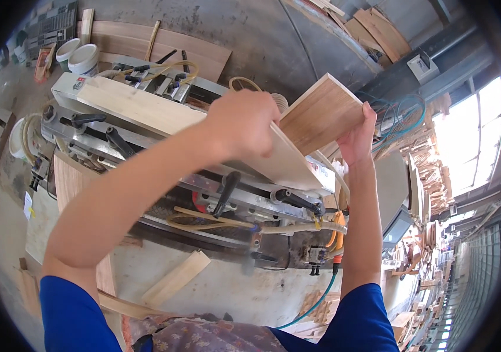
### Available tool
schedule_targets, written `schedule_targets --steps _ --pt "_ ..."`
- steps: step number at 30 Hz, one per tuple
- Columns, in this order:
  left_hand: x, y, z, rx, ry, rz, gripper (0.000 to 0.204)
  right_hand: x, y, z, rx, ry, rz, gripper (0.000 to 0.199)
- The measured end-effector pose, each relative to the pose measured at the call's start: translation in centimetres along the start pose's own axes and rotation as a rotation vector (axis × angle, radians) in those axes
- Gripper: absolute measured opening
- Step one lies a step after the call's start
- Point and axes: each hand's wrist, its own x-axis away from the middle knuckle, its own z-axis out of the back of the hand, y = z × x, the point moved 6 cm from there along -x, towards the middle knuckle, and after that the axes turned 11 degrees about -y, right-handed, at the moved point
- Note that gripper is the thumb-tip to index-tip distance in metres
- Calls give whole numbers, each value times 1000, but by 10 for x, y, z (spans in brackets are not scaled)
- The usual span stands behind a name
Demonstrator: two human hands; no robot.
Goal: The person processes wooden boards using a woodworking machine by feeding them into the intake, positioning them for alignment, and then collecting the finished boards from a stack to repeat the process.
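My left hand (241,126) is closed over the upper edge of a pale wooden board (283,166) at the middle of the machine. A brown-faced wooden board (320,114) rises at an angle beside it, and my right hand (359,138) grips its right edge. The two boards come close near the lower corner; whether they are joined, I cannot tell. Under them runs a long metal clamping machine (101,132) with a pale strip (139,105) along its top. Black levers (227,193) stick out from its near side. My left fingertips are partly hidden.
White buckets (83,58) stand at the far left, near wide planks (203,53) on the floor. Yellowish hoses (215,220) and a teal air hose (318,302) hang about the machine. A loose wood strip (177,277) lies in front. Stacked timber (432,170) fills the right.
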Motion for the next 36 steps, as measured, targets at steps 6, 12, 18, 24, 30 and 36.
schedule_targets --steps 6,12,18,24,30,36 --pt "58 33 -31 -30 443 -175 9 -4 9 11 -65 2 -14 68" --pt "76 58 -33 -46 544 -361 14 -5 8 10 -100 -8 5 68" --pt "101 99 -34 51 524 -550 20 -4 8 14 -90 49 31 68" --pt "140 78 -58 166 579 -516 20 -6 8 13 -93 22 43 67" --pt "172 83 -52 196 653 -550 26 -2 6 11 -110 -19 55 67" --pt "180 20 -92 634 313 -129 25 -2 31 35 -146 -89 79 62"
